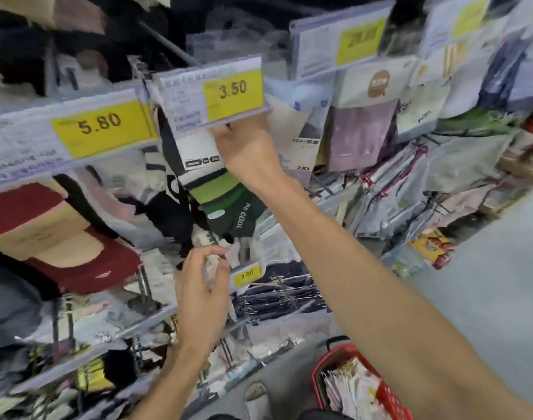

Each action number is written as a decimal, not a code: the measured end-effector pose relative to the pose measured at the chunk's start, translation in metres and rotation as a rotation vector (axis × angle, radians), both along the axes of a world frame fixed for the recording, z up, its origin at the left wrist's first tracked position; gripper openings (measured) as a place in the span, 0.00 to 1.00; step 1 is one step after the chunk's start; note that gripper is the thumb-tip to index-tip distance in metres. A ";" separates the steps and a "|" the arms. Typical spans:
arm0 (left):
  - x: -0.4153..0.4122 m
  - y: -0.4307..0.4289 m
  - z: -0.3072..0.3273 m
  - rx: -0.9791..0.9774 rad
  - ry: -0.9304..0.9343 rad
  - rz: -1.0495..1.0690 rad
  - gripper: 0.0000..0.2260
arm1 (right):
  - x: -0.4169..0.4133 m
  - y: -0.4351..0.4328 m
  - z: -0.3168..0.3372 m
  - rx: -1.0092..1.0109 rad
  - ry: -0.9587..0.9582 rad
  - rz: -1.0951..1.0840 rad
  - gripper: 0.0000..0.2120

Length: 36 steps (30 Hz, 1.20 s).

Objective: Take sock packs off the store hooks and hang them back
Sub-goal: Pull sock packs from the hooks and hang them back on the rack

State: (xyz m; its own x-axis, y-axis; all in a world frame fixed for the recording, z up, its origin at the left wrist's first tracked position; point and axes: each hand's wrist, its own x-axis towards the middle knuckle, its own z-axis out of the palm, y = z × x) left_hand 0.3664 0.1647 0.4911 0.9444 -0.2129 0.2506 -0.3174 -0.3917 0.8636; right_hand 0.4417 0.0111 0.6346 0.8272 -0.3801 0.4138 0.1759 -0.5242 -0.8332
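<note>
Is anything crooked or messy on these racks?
Yes. The green sock pack hangs slanted under the 3.50 tag, where the right hand holds its top. Packs on the right lie in a jumbled heap.

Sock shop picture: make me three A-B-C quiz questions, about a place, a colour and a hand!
1. Where is the red basket? A) bottom right B) up on a shelf C) on a hook
2. What colour is the 3.50 tag's price patch? A) blue B) yellow C) pink
3. The right hand is... A) empty B) in the basket C) holding the sock pack
Answers: 1A, low in the right corner; 2B, the number is on yellow; 3C, it grips the pack's top.
</note>
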 end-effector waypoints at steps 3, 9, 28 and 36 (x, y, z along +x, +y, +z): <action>-0.020 -0.019 0.002 -0.027 -0.049 -0.042 0.10 | -0.013 -0.003 0.007 -0.225 0.037 0.009 0.09; -0.061 -0.064 -0.022 -0.028 0.079 -0.250 0.09 | -0.123 -0.026 -0.078 -0.076 -0.010 -0.028 0.16; -0.219 -0.161 -0.486 1.065 1.016 -0.889 0.11 | -0.487 -0.041 -0.582 0.686 1.104 -0.581 0.16; -0.248 -0.208 -0.641 0.854 1.176 -0.272 0.25 | -0.437 -0.083 -0.781 0.494 1.164 -0.577 0.35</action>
State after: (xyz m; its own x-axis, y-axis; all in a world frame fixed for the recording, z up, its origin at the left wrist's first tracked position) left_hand 0.1189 -0.0430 -0.1500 0.4198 -0.0984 -0.9023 0.2401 -0.9466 0.2150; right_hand 0.0048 -0.0724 -0.1459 0.2772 -0.6855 -0.6732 -0.8779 0.1041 -0.4675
